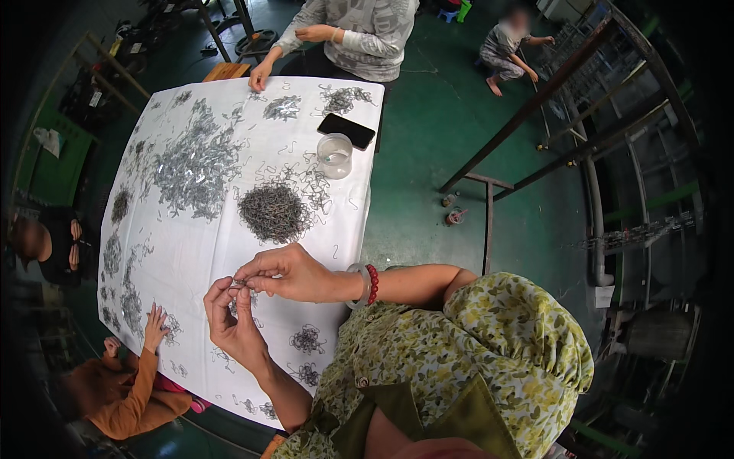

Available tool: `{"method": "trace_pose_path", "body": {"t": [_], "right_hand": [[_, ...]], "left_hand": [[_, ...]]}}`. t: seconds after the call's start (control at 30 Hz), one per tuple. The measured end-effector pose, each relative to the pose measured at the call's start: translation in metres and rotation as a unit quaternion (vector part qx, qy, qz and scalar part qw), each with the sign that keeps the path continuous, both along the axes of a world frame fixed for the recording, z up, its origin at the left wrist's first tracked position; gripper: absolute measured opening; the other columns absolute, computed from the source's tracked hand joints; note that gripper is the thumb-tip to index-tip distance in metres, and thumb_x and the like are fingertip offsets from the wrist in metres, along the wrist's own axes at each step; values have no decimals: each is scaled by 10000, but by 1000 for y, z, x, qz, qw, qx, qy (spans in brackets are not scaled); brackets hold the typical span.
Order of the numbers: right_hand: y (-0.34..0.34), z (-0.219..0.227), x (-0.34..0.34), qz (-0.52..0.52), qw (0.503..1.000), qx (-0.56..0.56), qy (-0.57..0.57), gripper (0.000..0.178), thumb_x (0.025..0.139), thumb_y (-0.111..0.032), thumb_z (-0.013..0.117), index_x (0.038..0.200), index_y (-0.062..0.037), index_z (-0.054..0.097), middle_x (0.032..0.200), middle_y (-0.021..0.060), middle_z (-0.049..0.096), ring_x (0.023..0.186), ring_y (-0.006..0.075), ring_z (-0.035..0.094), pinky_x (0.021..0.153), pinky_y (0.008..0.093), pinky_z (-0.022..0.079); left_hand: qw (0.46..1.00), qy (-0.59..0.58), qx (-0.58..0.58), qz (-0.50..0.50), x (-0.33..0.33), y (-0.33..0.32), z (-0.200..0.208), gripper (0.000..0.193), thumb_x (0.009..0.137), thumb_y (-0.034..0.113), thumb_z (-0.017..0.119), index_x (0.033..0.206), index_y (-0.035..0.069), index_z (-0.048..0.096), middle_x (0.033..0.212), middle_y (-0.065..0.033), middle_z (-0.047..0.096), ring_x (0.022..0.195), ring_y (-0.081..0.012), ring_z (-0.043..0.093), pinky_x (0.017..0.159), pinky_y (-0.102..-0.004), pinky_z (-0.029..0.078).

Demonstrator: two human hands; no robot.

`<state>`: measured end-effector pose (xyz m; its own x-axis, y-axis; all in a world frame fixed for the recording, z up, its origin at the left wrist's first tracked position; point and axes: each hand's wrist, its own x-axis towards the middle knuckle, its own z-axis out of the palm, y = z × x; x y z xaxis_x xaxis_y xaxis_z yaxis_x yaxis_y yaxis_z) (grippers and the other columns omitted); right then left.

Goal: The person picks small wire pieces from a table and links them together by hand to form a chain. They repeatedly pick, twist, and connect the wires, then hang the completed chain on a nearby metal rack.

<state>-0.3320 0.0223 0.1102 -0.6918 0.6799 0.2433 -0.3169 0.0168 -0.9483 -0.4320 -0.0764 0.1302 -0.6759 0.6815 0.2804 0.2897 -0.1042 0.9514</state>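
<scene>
Over the near side of the white table (252,344), my left hand (232,325) and my right hand (289,272) meet at the fingertips. Both pinch a small grey metal piece (239,284), too covered by the fingers to show its full shape. Just beyond my right hand rises a dense heap of bent wire hooks (273,213), with loose ones scattered to its right. Farther off to the left spreads a wide pile of flat, shiny metal strips (195,162). A smaller cluster of wire hooks (306,339) lies below my right wrist.
A clear plastic cup (335,156) stands beside a black phone (347,131) near the table's right edge. One co-worker (359,42) is at the far end, others (138,390) along the left side. A metal frame (489,222) stands on the green floor at right.
</scene>
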Motion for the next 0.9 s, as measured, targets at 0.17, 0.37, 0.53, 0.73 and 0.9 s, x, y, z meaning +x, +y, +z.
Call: {"method": "trace_pose_path", "body": {"t": [0.17, 0.37, 0.53, 0.73, 0.9], "right_hand": [[-1, -12, -6, -22, 991, 128, 24, 221, 825, -13, 622, 1042, 0, 664, 956, 134, 684, 790, 184, 672, 692, 284, 525], [-12, -10, -17, 28, 982, 173, 76, 284, 856, -15, 621, 1139, -30, 636, 1013, 109, 666, 859, 163, 629, 749, 274, 505], [6, -18, -31, 49, 999, 0, 11, 317, 870, 9, 584, 1187, 19, 586, 1032, 136, 672, 802, 112, 638, 644, 215, 509], [55, -124, -102, 175, 935, 92, -293, 185, 865, -46, 609, 1017, 32, 679, 844, 103, 686, 645, 108, 589, 591, 250, 496], [30, -249, -149, 131, 900, 321, -264, 166, 811, -22, 583, 928, 34, 686, 808, 210, 653, 717, 334, 633, 711, 394, 514]], "left_hand": [[999, 21, -1, 27, 1, -5, -5, 54, 847, -4, 639, 858, -48, 609, 1036, -114, 572, 944, -170, 542, 813, -293, 461], [993, -23, 66, 90, -2, -25, -20, 78, 875, -50, 556, 949, -48, 581, 1010, -158, 622, 932, -197, 589, 865, -315, 467], [985, 19, 74, 158, -4, -64, -2, 157, 808, -136, 586, 934, -42, 575, 943, -160, 651, 925, -217, 618, 832, -307, 486], [973, 27, 141, 183, -13, -97, 19, 160, 803, -115, 626, 931, -38, 570, 882, -178, 647, 862, -240, 621, 774, -338, 494], [965, 73, 140, 208, -22, -126, 17, 168, 785, -114, 645, 917, -35, 578, 843, -151, 652, 840, -237, 620, 758, -348, 491]]}}
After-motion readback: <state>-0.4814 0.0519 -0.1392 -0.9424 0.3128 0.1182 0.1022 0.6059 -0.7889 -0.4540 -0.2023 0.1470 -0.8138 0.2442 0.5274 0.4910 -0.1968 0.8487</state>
